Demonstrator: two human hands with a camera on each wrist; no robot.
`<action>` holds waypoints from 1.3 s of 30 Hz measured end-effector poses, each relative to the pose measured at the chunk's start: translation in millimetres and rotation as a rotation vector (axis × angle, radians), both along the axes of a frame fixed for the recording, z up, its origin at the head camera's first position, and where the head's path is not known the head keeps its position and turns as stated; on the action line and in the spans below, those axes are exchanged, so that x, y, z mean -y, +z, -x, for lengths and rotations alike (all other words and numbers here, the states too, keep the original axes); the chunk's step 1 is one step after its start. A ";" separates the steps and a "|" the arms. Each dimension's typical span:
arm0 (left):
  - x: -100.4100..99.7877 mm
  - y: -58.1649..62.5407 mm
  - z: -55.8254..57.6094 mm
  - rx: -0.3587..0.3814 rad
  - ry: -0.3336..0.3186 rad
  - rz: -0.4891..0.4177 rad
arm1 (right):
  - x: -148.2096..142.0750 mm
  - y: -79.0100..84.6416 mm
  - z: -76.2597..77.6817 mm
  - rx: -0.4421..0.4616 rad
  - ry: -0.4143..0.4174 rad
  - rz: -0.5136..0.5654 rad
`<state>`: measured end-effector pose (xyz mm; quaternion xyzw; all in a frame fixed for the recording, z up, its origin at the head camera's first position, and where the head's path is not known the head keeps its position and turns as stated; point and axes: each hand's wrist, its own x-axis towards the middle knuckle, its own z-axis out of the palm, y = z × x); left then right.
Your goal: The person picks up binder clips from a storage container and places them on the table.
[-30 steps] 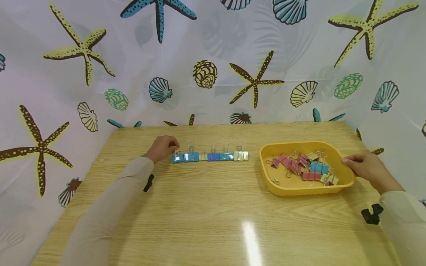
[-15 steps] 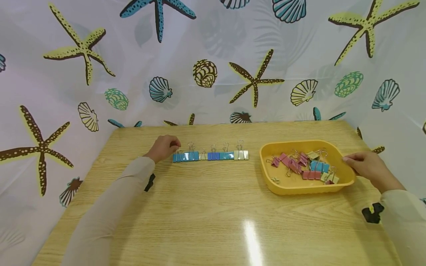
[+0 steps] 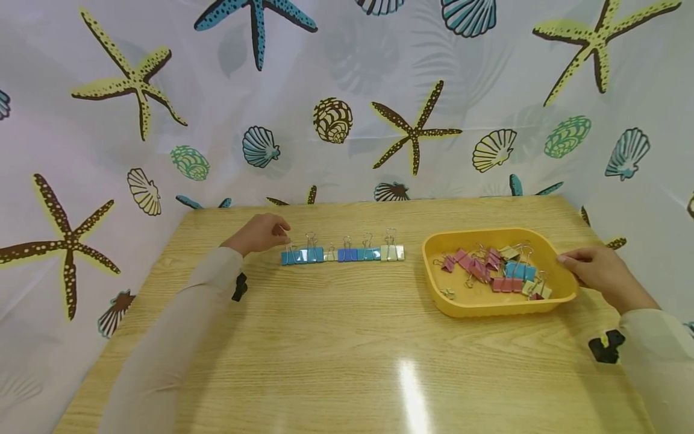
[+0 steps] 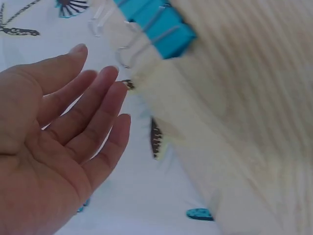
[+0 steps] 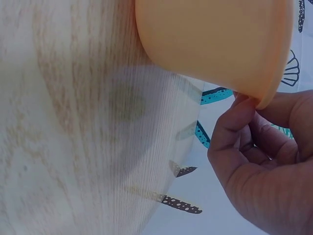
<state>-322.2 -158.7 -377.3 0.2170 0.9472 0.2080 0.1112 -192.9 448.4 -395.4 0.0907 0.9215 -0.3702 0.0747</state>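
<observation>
A row of several binder clips (image 3: pixel 347 255), blue, pale yellow and violet-blue, stands side by side on the table with wire handles up. Just left of the row's end is my left hand (image 3: pixel 259 234); its fingers are loosely bent and hold nothing. The left wrist view shows this hand (image 4: pixel 73 122) apart from the blue end clip (image 4: pixel 164 34). At the right, my right hand (image 3: pixel 602 274) pinches the rim of a yellow tray (image 3: pixel 499 311) between thumb and curled fingers (image 5: pixel 239 115). Inside the tray lie pink, yellow and blue binder clips (image 3: pixel 479 271).
The wooden table (image 3: pixel 325 349) ends at the back against a white curtain (image 3: pixel 303 78) printed with starfish and shells. A black piece (image 3: pixel 607 346) sits at the right wrist and another black piece (image 3: pixel 240 287) at the left wrist.
The end blue clip has shifted slightly right against its neighbour. My left hand has since drawn off it, up and to the left. My right hand still holds the tray rim.
</observation>
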 end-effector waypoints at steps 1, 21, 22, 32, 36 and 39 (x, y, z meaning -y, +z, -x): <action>-2.7 3.8 -0.5 -0.011 -0.015 0.004 | -0.2 -0.3 0.2 -0.001 0.001 0.002; -155.2 54.6 -48.7 -0.232 -0.432 0.167 | -1.1 -4.7 2.5 -0.003 0.007 0.049; -164.1 56.3 -50.2 -0.240 -0.452 0.170 | -0.9 -4.1 2.4 -0.003 0.006 0.046; -252.1 63.5 -54.3 -0.304 -0.613 0.191 | 0.5 0.6 2.0 -0.007 -0.002 0.052; -280.7 68.6 -55.4 -0.310 -0.631 0.186 | -0.5 -0.6 2.1 0.001 -0.003 0.057; -297.6 74.3 -58.0 -0.330 -0.638 0.197 | -1.1 -1.7 2.3 0.005 -0.004 0.060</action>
